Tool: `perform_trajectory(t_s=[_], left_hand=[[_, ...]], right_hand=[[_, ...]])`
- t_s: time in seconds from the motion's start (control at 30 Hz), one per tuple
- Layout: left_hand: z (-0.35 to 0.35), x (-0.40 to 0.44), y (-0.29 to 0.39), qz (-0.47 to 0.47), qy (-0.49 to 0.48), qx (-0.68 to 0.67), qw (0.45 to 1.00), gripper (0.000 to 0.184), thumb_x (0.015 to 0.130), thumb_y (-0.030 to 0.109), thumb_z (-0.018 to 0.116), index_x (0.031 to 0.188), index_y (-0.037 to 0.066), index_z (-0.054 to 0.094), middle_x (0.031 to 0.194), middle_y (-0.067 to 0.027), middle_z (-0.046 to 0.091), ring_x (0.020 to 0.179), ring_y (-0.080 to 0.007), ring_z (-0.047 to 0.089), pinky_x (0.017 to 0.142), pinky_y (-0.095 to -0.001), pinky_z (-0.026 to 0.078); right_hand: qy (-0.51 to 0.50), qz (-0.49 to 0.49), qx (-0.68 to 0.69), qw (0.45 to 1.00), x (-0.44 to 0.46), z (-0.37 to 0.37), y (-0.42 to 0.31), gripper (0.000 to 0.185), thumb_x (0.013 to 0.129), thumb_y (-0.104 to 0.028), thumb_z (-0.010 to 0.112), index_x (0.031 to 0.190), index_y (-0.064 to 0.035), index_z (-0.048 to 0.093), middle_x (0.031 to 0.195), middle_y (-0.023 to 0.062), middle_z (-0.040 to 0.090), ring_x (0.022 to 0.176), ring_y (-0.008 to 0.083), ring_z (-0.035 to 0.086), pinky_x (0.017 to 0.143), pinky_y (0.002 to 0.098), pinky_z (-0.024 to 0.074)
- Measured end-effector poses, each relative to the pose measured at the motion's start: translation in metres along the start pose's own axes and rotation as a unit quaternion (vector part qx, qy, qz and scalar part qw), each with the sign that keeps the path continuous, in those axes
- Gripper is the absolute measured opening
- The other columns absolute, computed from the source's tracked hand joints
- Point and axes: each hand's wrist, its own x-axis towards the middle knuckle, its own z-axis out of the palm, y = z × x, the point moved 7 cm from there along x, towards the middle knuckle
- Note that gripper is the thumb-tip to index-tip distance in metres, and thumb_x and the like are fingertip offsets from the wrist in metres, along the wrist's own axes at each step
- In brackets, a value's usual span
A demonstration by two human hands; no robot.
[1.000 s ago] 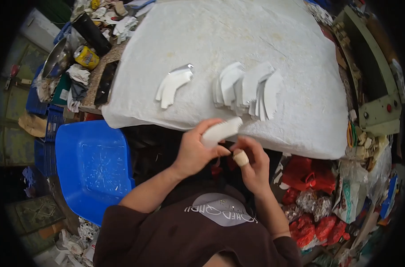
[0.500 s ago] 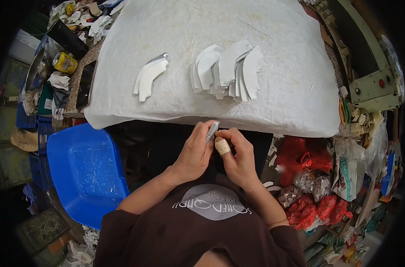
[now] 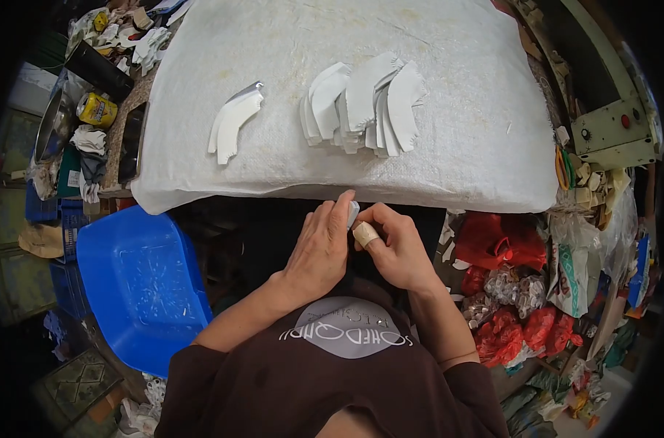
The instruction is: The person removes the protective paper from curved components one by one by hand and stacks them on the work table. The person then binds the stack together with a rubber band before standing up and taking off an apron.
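Observation:
My left hand (image 3: 321, 244) is closed around a small pale piece (image 3: 353, 214), whose edge shows between thumb and fingers. Beside it, my right hand (image 3: 398, 252) has its fingers curled in a pinch near that edge; what they pinch is hidden. A tan wrap (image 3: 365, 233) covers the right thumb. Both hands are just in front of the table edge, above my lap. On the table lie a stack of curved white pieces (image 3: 401, 109) with notched ends, fanned in several overlapping piles, and a smaller pair of curved white pieces (image 3: 235, 124) to its left.
A white woven sheet (image 3: 456, 160) covers the table. A blue basin (image 3: 138, 277) stands at the left, with a yellow can (image 3: 97, 110) above it. Red plastic bags (image 3: 500, 241) crowd the right side, below a green metal machine (image 3: 618, 139).
My left hand has tilted more upright and its fingers now cover more of the pale piece. The right hand stays in its pinch beside it. The whole view has shifted slightly.

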Motion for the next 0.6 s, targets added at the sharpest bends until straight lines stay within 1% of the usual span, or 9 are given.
perform_trajectory(t_s=[0.03, 0.17, 0.23, 0.27, 0.33, 0.43, 0.47, 0.53, 0.6], left_hand=[[0.001, 0.0, 0.0, -0.004, -0.012, -0.009, 1.0, 0.062, 0.075, -0.006, 0.052, 0.131, -0.004, 0.028, 0.101, -0.0225, 0.048, 0.089, -0.0389, 0.049, 0.079, -0.0442, 0.04], [-0.001, 0.0, -0.003, -0.046, -0.048, -0.109, 0.992, 0.059, 0.079, -0.003, 0.05, 0.134, -0.003, 0.028, 0.105, -0.0205, 0.048, 0.092, -0.0358, 0.052, 0.082, -0.0423, 0.042], [0.002, 0.0, -0.006, -0.101, -0.113, -0.323, 0.934, 0.051, 0.086, 0.003, 0.046, 0.134, -0.003, 0.031, 0.108, -0.0177, 0.05, 0.092, -0.0289, 0.055, 0.082, -0.0373, 0.044], [0.001, 0.0, -0.008, -0.102, -0.113, -0.323, 0.934, 0.051, 0.086, 0.003, 0.046, 0.134, -0.003, 0.031, 0.108, -0.0177, 0.05, 0.092, -0.0289, 0.055, 0.082, -0.0373, 0.044], [0.004, -0.002, -0.013, -0.144, -0.128, -0.391, 0.9, 0.044, 0.091, 0.008, 0.043, 0.132, -0.005, 0.035, 0.107, -0.0165, 0.052, 0.088, -0.0224, 0.055, 0.08, -0.0328, 0.044], [0.007, -0.004, -0.018, -0.233, -0.144, -0.379, 0.884, 0.04, 0.093, 0.01, 0.04, 0.13, -0.006, 0.037, 0.104, -0.0174, 0.054, 0.087, -0.022, 0.055, 0.079, -0.0316, 0.044], [0.009, -0.004, -0.019, -0.233, -0.143, -0.379, 0.884, 0.04, 0.093, 0.01, 0.04, 0.13, -0.006, 0.037, 0.104, -0.0174, 0.054, 0.087, -0.022, 0.055, 0.079, -0.0316, 0.044], [-0.001, 0.001, -0.015, -0.139, -0.057, -0.311, 0.938, 0.043, 0.091, 0.004, 0.041, 0.132, -0.004, 0.034, 0.101, -0.0181, 0.052, 0.081, -0.0241, 0.054, 0.076, -0.0328, 0.045], [-0.003, 0.003, -0.013, -0.096, -0.047, -0.256, 0.961, 0.047, 0.088, 0.001, 0.043, 0.133, -0.004, 0.032, 0.1, -0.0188, 0.05, 0.081, -0.027, 0.054, 0.076, -0.0348, 0.045]], right_hand=[[-0.028, 0.027, 0.026, 0.999, 0.001, 0.002, 0.006, 0.009, 0.086, -0.006, 0.054, 0.089, 0.0026, 0.055, 0.076, 0.0045, 0.058, 0.067, 0.0092, 0.054, 0.061, 0.0224, 0.0439], [-0.035, 0.028, 0.114, 0.992, 0.001, 0.004, 0.011, 0.008, 0.085, -0.005, 0.054, 0.089, 0.0015, 0.055, 0.079, 0.0031, 0.056, 0.068, 0.0079, 0.051, 0.061, 0.0221, 0.0431], [-0.018, -0.029, 0.133, 0.991, 0.002, 0.003, 0.011, 0.007, 0.085, -0.001, 0.051, 0.09, 0.003, 0.054, 0.075, 0.0062, 0.059, 0.066, 0.0119, 0.058, 0.058, 0.0252, 0.0489], [-0.019, -0.029, 0.133, 0.991, 0.001, 0.004, 0.011, 0.007, 0.085, -0.001, 0.051, 0.09, 0.003, 0.054, 0.075, 0.0062, 0.059, 0.066, 0.0119, 0.058, 0.058, 0.0252, 0.0489], [-0.001, -0.045, 0.133, 0.99, 0.0, 0.003, 0.01, 0.008, 0.085, -0.001, 0.051, 0.092, 0.0033, 0.053, 0.076, 0.0069, 0.059, 0.068, 0.0115, 0.058, 0.06, 0.0249, 0.0489], [-0.002, -0.043, 0.09, 0.995, 0.0, 0.004, 0.013, 0.01, 0.086, -0.002, 0.052, 0.094, 0.0031, 0.053, 0.08, 0.0073, 0.06, 0.071, 0.0108, 0.058, 0.062, 0.0252, 0.0488], [-0.003, -0.044, 0.089, 0.995, -0.001, 0.004, 0.013, 0.01, 0.086, -0.002, 0.052, 0.094, 0.0031, 0.053, 0.08, 0.0073, 0.06, 0.071, 0.0108, 0.058, 0.062, 0.0252, 0.0488], [0.041, -0.053, 0.072, 0.995, -0.004, 0.001, 0.012, 0.011, 0.086, -0.003, 0.054, 0.095, 0.0033, 0.054, 0.079, 0.0086, 0.06, 0.07, 0.0129, 0.06, 0.062, 0.026, 0.0489], [0.041, -0.058, 0.037, 0.997, -0.004, 0.002, 0.009, 0.011, 0.087, -0.005, 0.054, 0.095, 0.0026, 0.054, 0.08, 0.0068, 0.059, 0.071, 0.0117, 0.058, 0.065, 0.0249, 0.0473]])
